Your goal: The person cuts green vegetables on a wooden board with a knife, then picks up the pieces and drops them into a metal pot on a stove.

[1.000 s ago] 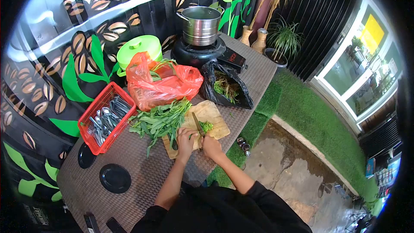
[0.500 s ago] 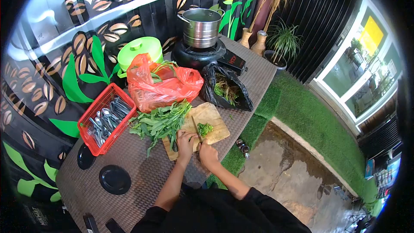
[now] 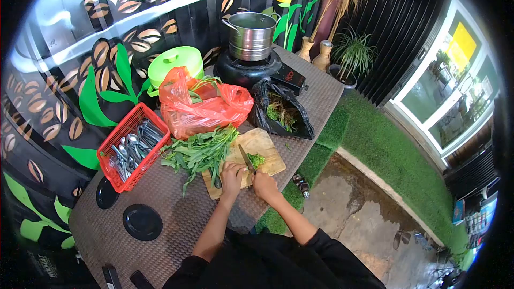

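Note:
My right hand [image 3: 265, 184] is closed round the handle of a knife [image 3: 246, 158], whose blade lies over a wooden cutting board [image 3: 272, 152]. Chopped greens [image 3: 257, 160] are heaped to the right of the blade. On the board's left part my left hand [image 3: 232, 175] presses down with bent fingers on the stem ends of the leafy greens, close to the blade. The long leafy greens [image 3: 195, 152] spread from the board's left edge onto the woven table.
Behind the board are a red plastic bag [image 3: 203, 109] and a black bag [image 3: 276, 109] of greens. A pot [image 3: 250, 40] stands on a stove [image 3: 247, 69]. A red basket [image 3: 126, 144] of cutlery, a green lidded pot [image 3: 174, 67] and black plates [image 3: 142, 222] are at left.
My right hand has moved slightly right and up, and the knife has shifted right towards the chopped greens. My left hand has barely moved.

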The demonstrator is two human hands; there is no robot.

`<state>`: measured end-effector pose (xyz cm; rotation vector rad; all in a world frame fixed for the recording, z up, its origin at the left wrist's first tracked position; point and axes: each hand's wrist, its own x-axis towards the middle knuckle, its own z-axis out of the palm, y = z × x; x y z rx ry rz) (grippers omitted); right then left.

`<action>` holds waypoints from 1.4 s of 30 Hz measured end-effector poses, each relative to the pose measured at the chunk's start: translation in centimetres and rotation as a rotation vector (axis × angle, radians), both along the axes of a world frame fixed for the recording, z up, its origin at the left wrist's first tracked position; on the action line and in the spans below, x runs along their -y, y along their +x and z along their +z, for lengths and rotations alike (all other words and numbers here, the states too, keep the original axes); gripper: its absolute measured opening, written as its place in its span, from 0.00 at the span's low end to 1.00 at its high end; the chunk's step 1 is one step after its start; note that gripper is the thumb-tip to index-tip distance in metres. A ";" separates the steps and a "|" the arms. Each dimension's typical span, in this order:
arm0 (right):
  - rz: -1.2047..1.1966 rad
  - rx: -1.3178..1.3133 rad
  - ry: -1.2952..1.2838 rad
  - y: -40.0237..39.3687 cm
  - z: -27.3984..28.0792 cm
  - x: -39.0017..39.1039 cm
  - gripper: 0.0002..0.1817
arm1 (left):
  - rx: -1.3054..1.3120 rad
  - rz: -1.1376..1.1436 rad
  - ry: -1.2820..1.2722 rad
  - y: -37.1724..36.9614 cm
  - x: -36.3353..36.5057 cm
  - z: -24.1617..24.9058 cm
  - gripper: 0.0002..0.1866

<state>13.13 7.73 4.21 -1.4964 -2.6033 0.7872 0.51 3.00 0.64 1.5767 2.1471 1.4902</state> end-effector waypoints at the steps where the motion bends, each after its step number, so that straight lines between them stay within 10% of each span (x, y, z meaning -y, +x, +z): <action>1: 0.002 0.001 -0.002 0.0 0.1 0.3 0.19 | -0.023 0.005 0.035 0.1 0.0 0.1 0.05; 42: -0.050 -0.090 0.126 -2.1 -2.2 1.8 0.16 | -0.216 -0.015 -0.017 -0.5 1.3 1.3 0.06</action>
